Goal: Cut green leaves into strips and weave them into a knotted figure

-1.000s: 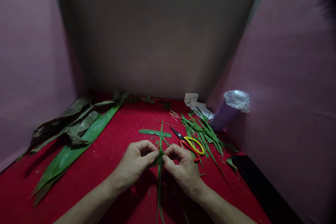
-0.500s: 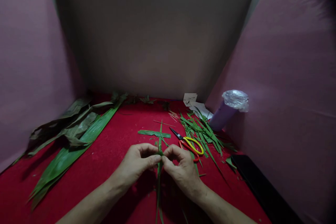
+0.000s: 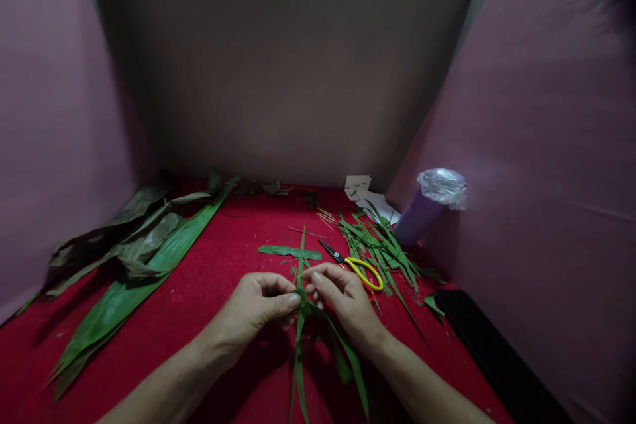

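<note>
My left hand (image 3: pixel 265 301) pinches a folded green leaf strip (image 3: pixel 301 295) between thumb and forefinger, low over the red cloth. Long tails of leaf hang from the fold toward me, one curving out to the right. Close beside it, my right hand (image 3: pixel 340 295) is curled with its fingertips at the top of the fold; whatever lies between them is hidden. Just beyond my fingers, a flat leaf piece (image 3: pixel 271 250) lies crosswise over a thin upright strip. Scissors (image 3: pixel 365 271) with yellow and red handles rest past my right hand, partly covered by it.
Cut leaf strips (image 3: pixel 380 248) lie heaped at the right, near thin sticks (image 3: pixel 326 217) and white paper (image 3: pixel 378 205). A purple container (image 3: pixel 420 215) topped with clear plastic leans there. A black slab (image 3: pixel 489 344) lies front right. Large leaves (image 3: pixel 144 278) spread along the left.
My right fingers have moved up from the middle of the fold and turned. Leaf tails now swing out below on the right. My left hand keeps its pinch.
</note>
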A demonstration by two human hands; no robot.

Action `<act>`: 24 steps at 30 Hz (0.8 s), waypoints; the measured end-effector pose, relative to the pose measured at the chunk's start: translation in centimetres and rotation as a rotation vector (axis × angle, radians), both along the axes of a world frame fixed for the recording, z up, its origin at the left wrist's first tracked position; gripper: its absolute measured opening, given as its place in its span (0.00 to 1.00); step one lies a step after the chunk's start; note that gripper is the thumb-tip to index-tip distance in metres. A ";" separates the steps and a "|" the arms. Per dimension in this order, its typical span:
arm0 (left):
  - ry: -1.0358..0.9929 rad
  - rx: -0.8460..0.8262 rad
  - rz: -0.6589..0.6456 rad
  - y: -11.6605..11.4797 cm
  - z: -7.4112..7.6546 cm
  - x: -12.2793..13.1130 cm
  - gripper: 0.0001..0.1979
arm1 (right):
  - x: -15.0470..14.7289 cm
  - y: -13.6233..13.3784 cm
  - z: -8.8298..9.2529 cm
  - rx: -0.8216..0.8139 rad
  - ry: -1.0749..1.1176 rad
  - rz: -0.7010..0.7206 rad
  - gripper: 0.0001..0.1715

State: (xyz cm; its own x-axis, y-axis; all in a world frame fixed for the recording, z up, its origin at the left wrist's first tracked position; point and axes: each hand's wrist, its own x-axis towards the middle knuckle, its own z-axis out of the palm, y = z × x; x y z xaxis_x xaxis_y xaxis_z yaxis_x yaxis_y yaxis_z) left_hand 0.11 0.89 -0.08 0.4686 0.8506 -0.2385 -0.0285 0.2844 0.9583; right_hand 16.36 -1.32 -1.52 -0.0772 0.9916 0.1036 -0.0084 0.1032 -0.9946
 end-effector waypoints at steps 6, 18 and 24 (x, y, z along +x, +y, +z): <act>0.034 0.013 -0.070 -0.5 0.3 0.3 0.09 | -0.4 0.1 0.2 -0.024 0.057 0.034 0.12; 0.058 -0.013 -0.053 -0.3 -0.4 0.4 0.11 | -0.6 0.1 -0.5 -0.054 0.048 -0.050 0.12; 0.042 -0.023 -0.074 -0.3 -0.2 0.2 0.10 | -0.2 0.2 -0.4 0.009 -0.011 0.066 0.08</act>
State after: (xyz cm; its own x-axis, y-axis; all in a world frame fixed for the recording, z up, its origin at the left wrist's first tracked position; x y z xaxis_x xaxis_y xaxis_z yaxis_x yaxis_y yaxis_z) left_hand 0.30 0.60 -0.29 0.5194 0.8079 -0.2783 0.0339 0.3059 0.9514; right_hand 16.17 -1.15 -1.88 -0.1436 0.9834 0.1112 -0.0043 0.1118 -0.9937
